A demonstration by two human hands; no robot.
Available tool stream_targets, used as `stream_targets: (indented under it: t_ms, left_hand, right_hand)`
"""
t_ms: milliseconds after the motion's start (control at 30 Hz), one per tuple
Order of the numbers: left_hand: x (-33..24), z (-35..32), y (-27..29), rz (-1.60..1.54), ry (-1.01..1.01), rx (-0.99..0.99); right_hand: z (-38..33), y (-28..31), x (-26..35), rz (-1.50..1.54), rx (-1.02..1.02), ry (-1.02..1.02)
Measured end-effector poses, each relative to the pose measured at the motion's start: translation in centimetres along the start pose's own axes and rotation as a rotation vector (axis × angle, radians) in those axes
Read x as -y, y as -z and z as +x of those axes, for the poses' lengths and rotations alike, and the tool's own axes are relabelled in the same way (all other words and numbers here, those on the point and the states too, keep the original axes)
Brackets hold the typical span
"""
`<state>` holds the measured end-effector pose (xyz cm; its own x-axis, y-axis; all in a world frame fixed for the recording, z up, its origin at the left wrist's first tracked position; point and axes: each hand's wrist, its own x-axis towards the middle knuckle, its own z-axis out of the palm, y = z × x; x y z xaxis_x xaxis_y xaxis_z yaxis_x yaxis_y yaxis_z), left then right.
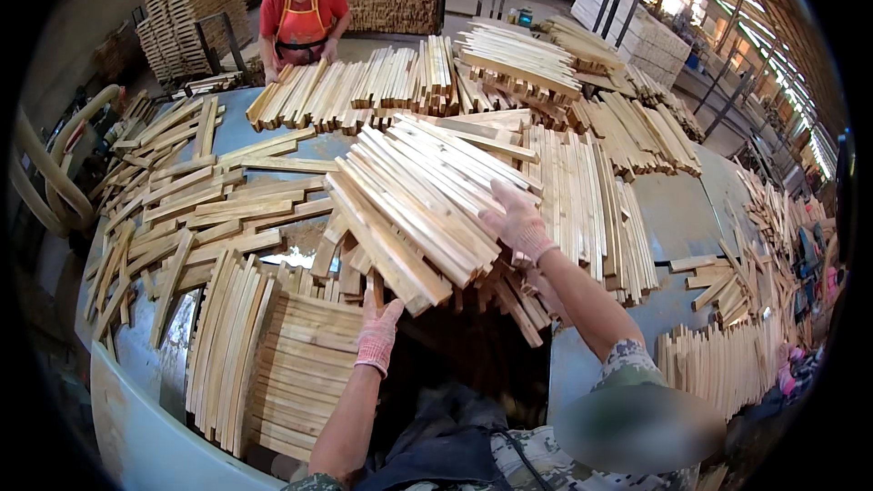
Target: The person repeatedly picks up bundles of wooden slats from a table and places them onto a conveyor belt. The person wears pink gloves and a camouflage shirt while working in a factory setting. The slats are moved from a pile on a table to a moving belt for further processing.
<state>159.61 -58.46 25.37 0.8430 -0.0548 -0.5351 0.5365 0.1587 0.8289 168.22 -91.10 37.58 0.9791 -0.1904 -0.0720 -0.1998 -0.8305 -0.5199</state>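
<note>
My right hand (520, 223), in a pale pink work glove, lies with its fingers apart against the right side of a large slanted pile of wooden slats (423, 205). My left hand (378, 332), gloved alike, is at the pile's near lower edge. Its fingers are closed around the end of a short wooden slat (374, 285) that points upward. Left of that hand, a stack of slats (309, 359) lies crosswise beside a row of slats set on edge (227, 345). What supports the slanted pile from beneath is hidden.
Loose slats (214, 205) are scattered over the grey metal table (241, 118) on the left. More rows (582, 200) stand to the right. Across the table a person in a red shirt (305, 18) has both hands by a long row (318, 95). Thick hoses (68, 159) curve at far left.
</note>
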Motion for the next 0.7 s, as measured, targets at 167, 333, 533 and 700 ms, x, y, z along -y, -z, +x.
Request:
stream_targets:
  t_ms: [167, 333, 533, 700]
  left_hand:
    - [1.6, 7.2, -4.1, -0.041, -0.197, -0.097]
    - [0.0, 8.6, -6.4, -0.027, -0.171, -0.227]
    - [-4.9, 6.1, -10.3, 0.723, -0.355, -0.310]
    - [-3.9, 8.9, -10.1, 0.519, -0.286, -0.134]
  right_hand:
    - [10.7, 1.3, -5.0, -0.292, 0.034, -0.038]
    - [15.5, 2.1, -5.9, -0.354, 0.099, -0.072]
    - [18.3, 2.0, -6.1, -0.369, 0.122, -0.074]
    - [19.8, 2.4, -8.7, -0.494, 0.111, -0.017]
